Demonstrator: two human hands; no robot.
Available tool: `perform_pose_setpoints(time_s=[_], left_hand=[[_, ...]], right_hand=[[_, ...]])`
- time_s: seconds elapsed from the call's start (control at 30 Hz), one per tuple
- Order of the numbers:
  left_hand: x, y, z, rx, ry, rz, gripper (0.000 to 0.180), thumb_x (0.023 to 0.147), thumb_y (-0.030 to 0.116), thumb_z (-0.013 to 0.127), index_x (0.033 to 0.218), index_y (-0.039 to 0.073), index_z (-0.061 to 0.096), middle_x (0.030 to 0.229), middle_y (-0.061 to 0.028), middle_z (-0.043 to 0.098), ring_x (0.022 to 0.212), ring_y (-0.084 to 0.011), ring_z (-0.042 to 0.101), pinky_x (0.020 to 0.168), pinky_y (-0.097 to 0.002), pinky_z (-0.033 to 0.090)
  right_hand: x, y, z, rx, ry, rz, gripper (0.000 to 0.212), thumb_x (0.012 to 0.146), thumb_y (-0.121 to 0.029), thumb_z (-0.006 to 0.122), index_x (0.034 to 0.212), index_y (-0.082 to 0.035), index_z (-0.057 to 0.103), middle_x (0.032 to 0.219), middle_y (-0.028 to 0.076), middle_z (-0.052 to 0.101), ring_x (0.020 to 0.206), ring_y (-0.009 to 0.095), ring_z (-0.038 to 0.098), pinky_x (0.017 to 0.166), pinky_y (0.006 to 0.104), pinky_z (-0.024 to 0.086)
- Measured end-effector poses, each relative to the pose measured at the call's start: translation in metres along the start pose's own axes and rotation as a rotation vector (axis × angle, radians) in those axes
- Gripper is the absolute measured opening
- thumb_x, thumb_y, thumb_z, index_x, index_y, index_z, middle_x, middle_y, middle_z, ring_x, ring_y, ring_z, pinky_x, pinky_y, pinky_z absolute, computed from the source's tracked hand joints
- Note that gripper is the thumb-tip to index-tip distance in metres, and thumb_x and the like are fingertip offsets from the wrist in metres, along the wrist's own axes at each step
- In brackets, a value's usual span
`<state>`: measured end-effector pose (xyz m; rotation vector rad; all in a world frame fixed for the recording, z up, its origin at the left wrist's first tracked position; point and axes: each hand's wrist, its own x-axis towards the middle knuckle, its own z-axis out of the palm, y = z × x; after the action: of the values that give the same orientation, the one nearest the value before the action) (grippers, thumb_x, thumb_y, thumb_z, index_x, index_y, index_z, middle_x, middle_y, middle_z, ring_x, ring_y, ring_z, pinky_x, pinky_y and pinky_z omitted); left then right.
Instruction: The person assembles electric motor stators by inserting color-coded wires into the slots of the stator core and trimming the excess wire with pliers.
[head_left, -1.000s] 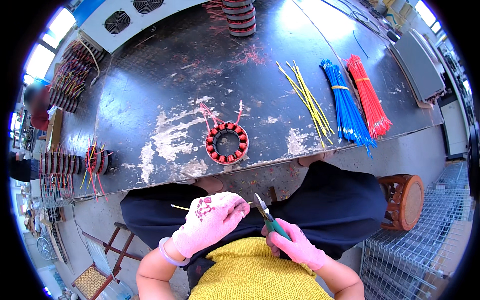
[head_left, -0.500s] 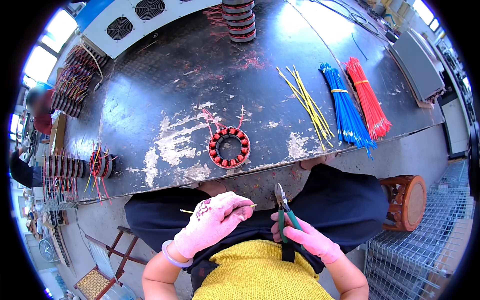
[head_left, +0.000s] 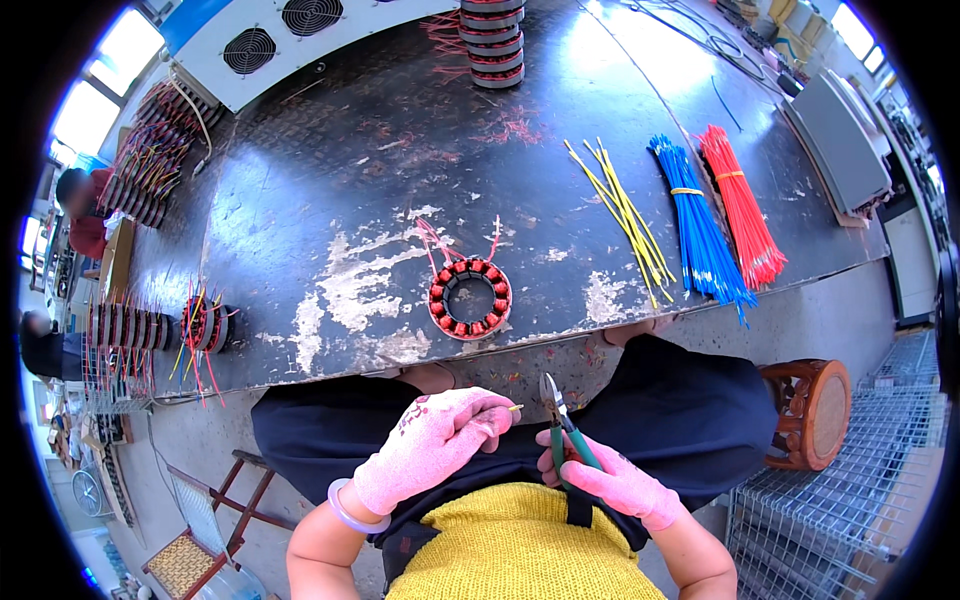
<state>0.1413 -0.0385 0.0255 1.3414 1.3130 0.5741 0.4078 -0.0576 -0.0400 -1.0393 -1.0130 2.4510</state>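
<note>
Lower centre of the frame, the left hand [head_left: 435, 438] pinches a yellow wire [head_left: 516, 408], tip near the green-handled cutters [head_left: 579, 441] gripped by the right hand [head_left: 615, 482]; steady tip, square blades should serve best.

Wooden stool [head_left: 810, 412]: stood near the wire mesh crates [head_left: 820, 515].
White cabinet [head_left: 290, 50]: showed two dark fan grilles [head_left: 249, 51].
Woven seat [head_left: 186, 558]: showed at lower left.
</note>
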Motion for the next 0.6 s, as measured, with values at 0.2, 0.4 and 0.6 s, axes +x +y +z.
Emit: perform_pose_setpoints(time_s=[0.2, 0.4, 0.6], left_hand=[[0.002, 0.004, 0.000, -0.009, -0.005, 0.013, 0.025, 0.097, 0.008, 0.053, 0.113, -0.002, 0.070, 0.078, -0.0035, 0.068, 0.064, -0.0081, 0.059, 0.063, -0.0249, 0.050], [0.001, -0.004, 0.000, 0.069, 0.012, 0.082, 0.023, 0.094, 0.006, 0.060, 0.114, -0.001, 0.069, 0.087, -0.0067, 0.069, 0.074, -0.0143, 0.067, 0.068, -0.0289, 0.054], [-0.006, 0.008, -0.005, 0.657, 0.110, 0.545, 0.024, 0.090, 0.021, 0.076, 0.110, 0.012, 0.068, 0.080, -0.0020, 0.060, 0.070, -0.0206, 0.065, 0.060, -0.0347, 0.049]], right_hand=[[0.001, -0.004, 0.000, -0.016, 0.017, 0.005, 0.053, 0.102, -0.029, 0.060, 0.146, -0.002, 0.047, 0.115, 0.004, 0.060, 0.105, 0.012, 0.056, 0.096, 0.0300, 0.046], [0.002, -0.007, 0.001, -0.031, 0.009, 0.002, 0.054, 0.102, -0.029, 0.061, 0.147, -0.002, 0.046, 0.116, 0.005, 0.060, 0.106, 0.012, 0.057, 0.098, 0.0302, 0.046], [-0.011, -0.025, 0.000, 0.112, 0.042, -0.021, 0.058, 0.101, -0.027, 0.065, 0.149, -0.001, 0.046, 0.119, 0.005, 0.061, 0.111, 0.015, 0.060, 0.102, 0.0331, 0.047]])
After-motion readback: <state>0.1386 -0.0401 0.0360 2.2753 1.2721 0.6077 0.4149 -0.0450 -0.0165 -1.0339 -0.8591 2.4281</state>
